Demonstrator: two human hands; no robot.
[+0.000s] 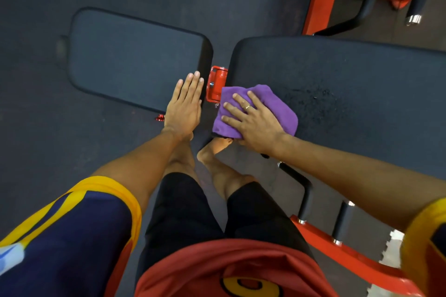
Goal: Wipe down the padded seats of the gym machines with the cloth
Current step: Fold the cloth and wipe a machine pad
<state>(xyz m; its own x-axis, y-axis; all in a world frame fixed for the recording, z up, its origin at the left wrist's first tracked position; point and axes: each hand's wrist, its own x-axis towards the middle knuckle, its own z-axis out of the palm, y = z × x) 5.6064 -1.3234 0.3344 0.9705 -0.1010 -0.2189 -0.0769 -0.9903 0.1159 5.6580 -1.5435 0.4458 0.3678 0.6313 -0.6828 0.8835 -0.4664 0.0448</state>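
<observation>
At the left, my left hand [184, 106] lies flat, fingers straight, on the near right corner of the small black padded seat [135, 60], whose long axis runs left to right. Past the orange metal hinge bracket [216, 84], my right hand [253, 120] presses the bunched purple cloth [281, 109] with spread fingers onto the left end of the long black padded bench [350, 79], which stretches off rightward.

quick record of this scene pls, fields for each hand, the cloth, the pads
left hand: flat on the smaller black padded seat, at its edge
right hand: fingers spread, pressing the bunched purple cloth
cloth position: end of the larger black padded bench
wet patch: droplets on that bench beside the cloth
between pads: orange-red metal bracket
</observation>
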